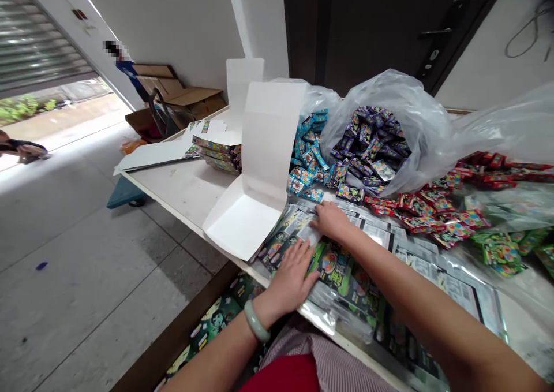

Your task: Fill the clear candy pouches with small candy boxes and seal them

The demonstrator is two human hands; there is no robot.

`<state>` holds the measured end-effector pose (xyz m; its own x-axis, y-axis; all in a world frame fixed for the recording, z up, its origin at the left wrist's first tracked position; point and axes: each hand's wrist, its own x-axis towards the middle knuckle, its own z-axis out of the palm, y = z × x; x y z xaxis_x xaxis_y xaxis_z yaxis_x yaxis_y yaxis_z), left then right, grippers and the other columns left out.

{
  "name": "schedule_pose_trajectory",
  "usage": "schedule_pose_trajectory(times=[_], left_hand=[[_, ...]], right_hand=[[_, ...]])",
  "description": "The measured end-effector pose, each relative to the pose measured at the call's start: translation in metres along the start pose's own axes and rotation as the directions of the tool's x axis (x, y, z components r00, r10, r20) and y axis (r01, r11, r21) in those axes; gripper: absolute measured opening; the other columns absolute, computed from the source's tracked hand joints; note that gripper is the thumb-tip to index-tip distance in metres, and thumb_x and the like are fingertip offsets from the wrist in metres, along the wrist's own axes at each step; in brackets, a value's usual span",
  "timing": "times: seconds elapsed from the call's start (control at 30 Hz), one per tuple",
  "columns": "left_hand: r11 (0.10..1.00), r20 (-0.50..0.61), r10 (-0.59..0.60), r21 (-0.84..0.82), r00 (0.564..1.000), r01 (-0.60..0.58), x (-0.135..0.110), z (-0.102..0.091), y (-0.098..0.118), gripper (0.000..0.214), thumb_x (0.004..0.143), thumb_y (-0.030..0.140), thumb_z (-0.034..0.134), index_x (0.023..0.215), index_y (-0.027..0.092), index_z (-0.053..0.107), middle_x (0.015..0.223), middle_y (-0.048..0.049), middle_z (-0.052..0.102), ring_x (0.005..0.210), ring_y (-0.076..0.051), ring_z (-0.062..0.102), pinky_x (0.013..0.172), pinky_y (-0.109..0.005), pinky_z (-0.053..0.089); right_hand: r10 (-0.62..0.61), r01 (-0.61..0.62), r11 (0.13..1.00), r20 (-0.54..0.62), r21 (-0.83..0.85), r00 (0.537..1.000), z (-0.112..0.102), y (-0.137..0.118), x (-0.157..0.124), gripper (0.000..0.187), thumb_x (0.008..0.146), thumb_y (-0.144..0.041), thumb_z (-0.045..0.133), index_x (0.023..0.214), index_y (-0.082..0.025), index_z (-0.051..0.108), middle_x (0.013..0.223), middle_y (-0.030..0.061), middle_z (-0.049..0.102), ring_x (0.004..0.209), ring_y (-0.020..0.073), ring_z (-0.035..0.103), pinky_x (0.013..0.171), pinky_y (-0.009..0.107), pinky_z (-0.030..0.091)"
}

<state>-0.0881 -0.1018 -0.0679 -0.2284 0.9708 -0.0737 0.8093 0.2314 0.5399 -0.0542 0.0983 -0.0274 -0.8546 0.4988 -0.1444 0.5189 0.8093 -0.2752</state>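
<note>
My left hand (291, 273), with a pale green bangle on the wrist, lies flat with fingers stretched on a spread of printed plastic packets (346, 276) at the table's near edge. My right hand (331, 220) rests farther in on the same packets, fingers bent down onto a clear-and-white packet (310, 234); whether it grips it I cannot tell. An open white cardboard box (244, 216) with its lid standing up sits just left of both hands.
Clear bags hold purple (367, 149) and blue (309, 155) small boxes; red boxes (433, 207) and green packs (502, 253) lie to the right. Stacked filled boxes (216, 149) and flat cardboard (151, 155) sit at the far left. The table edge (173, 210) drops to tiled floor; a box of packets (216, 320) is below.
</note>
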Motion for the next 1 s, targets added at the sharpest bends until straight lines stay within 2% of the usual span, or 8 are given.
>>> schedule_pose_trajectory(times=[0.17, 0.27, 0.37, 0.47, 0.57, 0.8, 0.9, 1.0], left_hand=[[0.981, -0.107, 0.117, -0.143, 0.987, -0.132, 0.018, 0.004, 0.017, 0.043, 0.095, 0.030, 0.043, 0.136, 0.017, 0.048, 0.150, -0.0130, 0.039, 0.142, -0.025, 0.031, 0.117, -0.048, 0.027], [0.965, -0.350, -0.026, -0.254, 0.936, -0.068, 0.038, -0.012, 0.016, 0.056, 0.082, 0.026, 0.062, 0.135, 0.016, 0.046, 0.148, -0.0154, 0.041, 0.140, -0.031, 0.031, 0.116, -0.053, 0.024], [0.900, -0.319, -0.140, -0.435, 0.937, -0.013, 0.061, -0.038, 0.015, 0.043, 0.077, 0.025, 0.064, 0.118, 0.014, 0.058, 0.119, -0.0144, 0.063, 0.116, -0.031, 0.055, 0.102, -0.051, 0.041], [0.862, -0.219, -0.066, -0.504, 0.973, -0.055, 0.077, -0.057, 0.023, 0.018, 0.083, 0.026, 0.056, 0.095, 0.015, 0.063, 0.088, -0.0063, 0.069, 0.084, -0.021, 0.065, 0.079, -0.035, 0.053], [0.847, -0.188, -0.005, -0.523, 0.982, -0.096, 0.081, -0.064, 0.040, 0.017, 0.084, 0.028, 0.054, 0.094, 0.016, 0.062, 0.088, -0.0046, 0.068, 0.082, -0.019, 0.064, 0.075, -0.030, 0.051], [0.948, -0.256, 0.227, -0.163, 0.940, -0.273, 0.081, -0.071, 0.075, 0.020, 0.089, 0.029, 0.048, 0.096, 0.019, 0.063, 0.092, -0.0040, 0.069, 0.086, -0.020, 0.064, 0.079, -0.031, 0.048], [0.891, -0.250, 0.447, 0.033, 0.859, -0.454, 0.090, -0.069, 0.081, 0.025, 0.091, 0.033, 0.047, 0.105, 0.018, 0.062, 0.099, -0.0075, 0.070, 0.090, -0.023, 0.065, 0.080, -0.034, 0.050], [0.800, -0.253, 0.597, 0.263, 0.761, -0.540, 0.096, -0.063, 0.085, 0.037, 0.093, 0.036, 0.047, 0.120, 0.012, 0.056, 0.111, -0.0158, 0.067, 0.103, -0.030, 0.062, 0.089, -0.043, 0.049]], right_hand=[[0.070, -0.053, 0.985, -0.101, 0.167, 0.992, -0.008, 0.027, 0.001, 0.033, 0.075, -0.012, 0.066, 0.108, -0.007, 0.064, 0.098, 0.0167, 0.068, 0.091, 0.0269, 0.063, 0.078, 0.035, 0.046], [0.053, -0.001, 0.952, -0.162, 0.305, 0.985, -0.021, 0.046, -0.007, 0.020, 0.079, -0.012, 0.062, 0.099, -0.013, 0.066, 0.085, 0.0063, 0.070, 0.076, 0.0183, 0.065, 0.069, 0.028, 0.048], [0.045, 0.069, 0.918, -0.275, 0.392, 0.960, -0.039, 0.060, -0.032, 0.019, 0.084, -0.018, 0.059, 0.103, -0.016, 0.064, 0.089, 0.0035, 0.070, 0.080, 0.0163, 0.065, 0.072, 0.028, 0.049], [0.071, 0.150, 0.917, -0.521, 0.369, 0.851, -0.051, 0.067, -0.069, 0.024, 0.090, -0.023, 0.052, 0.113, -0.018, 0.060, 0.104, 0.0092, 0.067, 0.098, 0.0217, 0.061, 0.087, 0.038, 0.047], [0.015, 0.231, 0.936, -0.688, 0.264, 0.725, -0.051, 0.067, -0.101, 0.021, 0.090, -0.028, 0.055, 0.106, -0.018, 0.063, 0.106, 0.0129, 0.064, 0.104, 0.0268, 0.057, 0.092, 0.044, 0.043], [0.137, 0.219, 0.747, -0.467, 0.628, 0.874, -0.045, 0.067, -0.128, 0.016, 0.077, -0.029, 0.071, 0.081, -0.018, 0.061, 0.076, -0.0002, 0.062, 0.070, 0.0155, 0.056, 0.066, 0.027, 0.045], [0.089, 0.192, 0.589, -0.300, 0.785, 0.950, -0.050, 0.078, -0.134, 0.012, 0.078, -0.026, 0.070, 0.084, -0.016, 0.065, 0.075, -0.0020, 0.065, 0.072, 0.0147, 0.059, 0.067, 0.026, 0.046], [0.107, 0.207, 0.412, -0.273, 0.888, 0.956, -0.055, 0.095, -0.145, 0.012, 0.083, -0.028, 0.064, 0.085, -0.017, 0.069, 0.088, 0.0009, 0.070, 0.089, 0.0170, 0.064, 0.082, 0.029, 0.048]])
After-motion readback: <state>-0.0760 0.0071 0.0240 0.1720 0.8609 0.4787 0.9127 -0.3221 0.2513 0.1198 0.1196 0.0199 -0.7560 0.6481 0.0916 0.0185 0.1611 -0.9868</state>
